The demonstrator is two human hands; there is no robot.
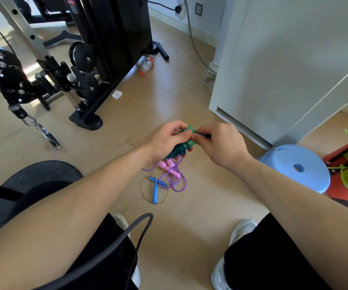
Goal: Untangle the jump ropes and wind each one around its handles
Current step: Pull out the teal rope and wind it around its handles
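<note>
from the head camera we see the left hand (168,139) curled around the green handles (176,151), which are bound in dark rope coils and held above the floor (190,216). the right hand (221,146) pinches the rope's end just beside their top. below them on the floor lie pink handles (168,165) with loose purple rope (178,182), and blue handles (155,190).
</note>
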